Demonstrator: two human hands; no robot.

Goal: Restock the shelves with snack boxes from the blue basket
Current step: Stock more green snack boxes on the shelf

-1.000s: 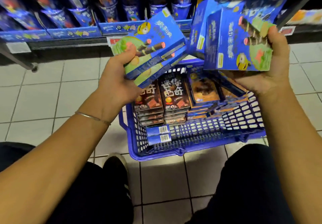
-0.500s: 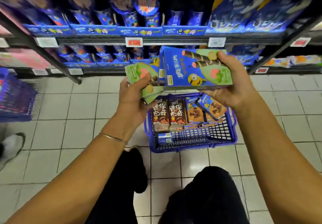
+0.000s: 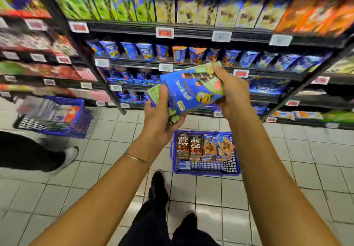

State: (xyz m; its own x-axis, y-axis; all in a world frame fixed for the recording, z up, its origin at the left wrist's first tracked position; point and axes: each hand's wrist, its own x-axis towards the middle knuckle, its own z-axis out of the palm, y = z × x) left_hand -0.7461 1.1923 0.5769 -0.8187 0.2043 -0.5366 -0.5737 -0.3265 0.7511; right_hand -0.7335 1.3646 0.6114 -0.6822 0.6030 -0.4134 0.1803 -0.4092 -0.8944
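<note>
A stack of blue and green snack boxes [image 3: 188,90] is held at chest height in front of the shelves. My left hand [image 3: 162,119] grips the stack's lower left end, thumb on top. My right hand [image 3: 232,92] grips the upper right end. On the tiled floor below stands the blue basket [image 3: 235,161], holding brown and orange-blue snack boxes [image 3: 189,145] packed upright in rows. The shelves [image 3: 191,33] ahead carry green, yellow and orange boxes on top and blue cups below.
A second blue basket [image 3: 84,119] with goods stands on the floor at left. Another person's dark leg and white shoe [image 3: 70,153] are beside it. My own black trousers and shoes [image 3: 158,182] are at the bottom. Price tags line the shelf edges.
I have stood up, so the basket is now far below. Both hands have come together, joining the two stacks of boxes into one in front of the shelves.
</note>
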